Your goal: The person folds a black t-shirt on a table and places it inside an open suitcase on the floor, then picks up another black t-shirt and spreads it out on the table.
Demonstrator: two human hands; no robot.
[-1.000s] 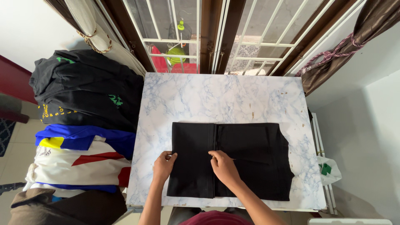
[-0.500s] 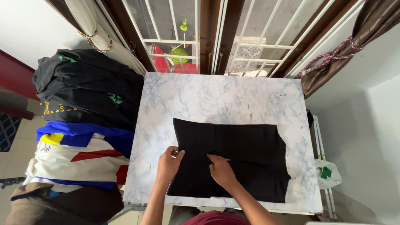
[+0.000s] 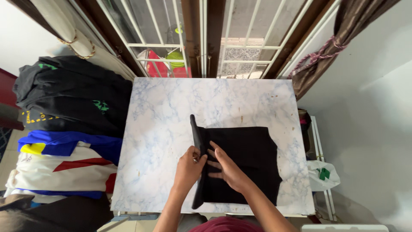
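Observation:
A black garment [image 3: 249, 159] lies folded on the marble-patterned table [image 3: 163, 116], towards its near right part. My left hand [image 3: 189, 165] grips the garment's left edge, which stands lifted and turned over towards the right. My right hand [image 3: 225, 167] lies flat with fingers spread on the cloth just right of the lifted edge, pressing it down.
A pile of clothes sits left of the table: black garments [image 3: 73, 96] on top, then blue [image 3: 73, 144] and white with red [image 3: 60, 172]. A barred window [image 3: 201, 38] and curtains stand behind. A white plastic bag [image 3: 322, 174] hangs at the right.
My left hand has lifted the garment's left part and carried it rightward over the rest. My right hand shifted onto the cloth, flat. The camera view moved slightly.

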